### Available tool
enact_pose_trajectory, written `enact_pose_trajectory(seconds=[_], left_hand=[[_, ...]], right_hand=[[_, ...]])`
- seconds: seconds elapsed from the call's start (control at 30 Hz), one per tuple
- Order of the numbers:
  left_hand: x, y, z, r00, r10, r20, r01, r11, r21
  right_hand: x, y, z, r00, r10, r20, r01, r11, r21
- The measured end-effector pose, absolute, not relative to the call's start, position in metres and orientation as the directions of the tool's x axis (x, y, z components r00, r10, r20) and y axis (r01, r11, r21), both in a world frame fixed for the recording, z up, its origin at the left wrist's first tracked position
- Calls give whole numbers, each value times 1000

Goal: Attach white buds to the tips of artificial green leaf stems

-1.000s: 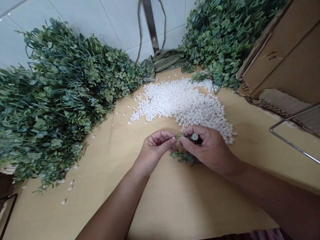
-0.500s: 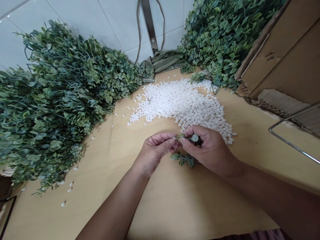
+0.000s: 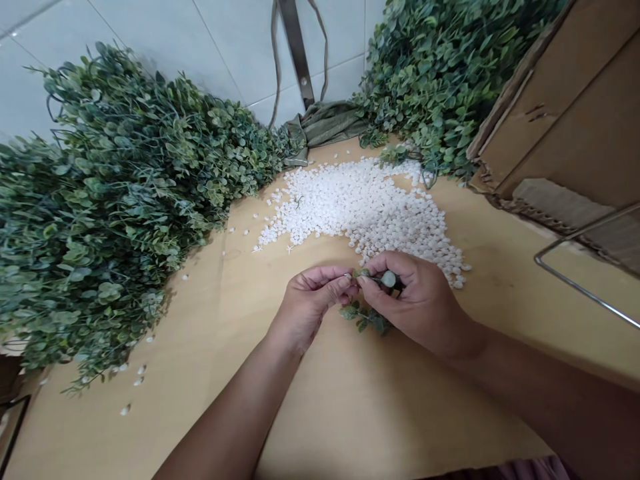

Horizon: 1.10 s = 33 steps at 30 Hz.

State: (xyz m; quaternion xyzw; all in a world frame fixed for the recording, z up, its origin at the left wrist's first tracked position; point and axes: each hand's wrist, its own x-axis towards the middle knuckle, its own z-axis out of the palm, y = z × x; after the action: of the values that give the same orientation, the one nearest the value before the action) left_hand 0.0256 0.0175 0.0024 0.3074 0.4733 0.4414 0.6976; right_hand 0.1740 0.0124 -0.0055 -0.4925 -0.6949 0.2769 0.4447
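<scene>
My right hand (image 3: pixel 413 290) is closed around a small leafy green sprig (image 3: pixel 371 319), which looks artificial. Some of its leaves stick out below the fingers and one round leaf shows over the thumb. My left hand (image 3: pixel 317 300) pinches at the sprig's tip, thumb against forefinger, with a tiny whitish bit between the fingertips; most of that bit is hidden. The two hands meet fingertip to fingertip above the table (image 3: pixel 240 373). Just beyond them lies a spread of small white pieces (image 3: pixel 345 200), like little beads or caps.
A large heap of green foliage (image 3: pixel 115 200) fills the left side. More foliage (image 3: pixel 440 87) stands at the back right beside a cardboard box (image 3: pixel 565 113). A bent metal rod (image 3: pixel 580 293) juts in at right. An olive cloth (image 3: pixel 333 123) lies against the tiled wall (image 3: pixel 165 40).
The hands stay together at the sprig's tip, with only slight finger movement. The sprig's lower leaves have shifted a little. The whole view has moved very slightly.
</scene>
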Motion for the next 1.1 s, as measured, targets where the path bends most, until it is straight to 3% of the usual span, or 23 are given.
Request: enact_pose_trajectory(seconds=[0.83, 1.1], left_hand=[[38, 14, -6, 18, 950, -312, -372, 296, 880], [23, 20, 1, 27, 970, -241, -236, 240, 942]], right_hand=[[166, 13, -6, -39, 977, 211, 294, 213, -932], [174, 19, -7, -40, 995, 89, 67, 91, -994]])
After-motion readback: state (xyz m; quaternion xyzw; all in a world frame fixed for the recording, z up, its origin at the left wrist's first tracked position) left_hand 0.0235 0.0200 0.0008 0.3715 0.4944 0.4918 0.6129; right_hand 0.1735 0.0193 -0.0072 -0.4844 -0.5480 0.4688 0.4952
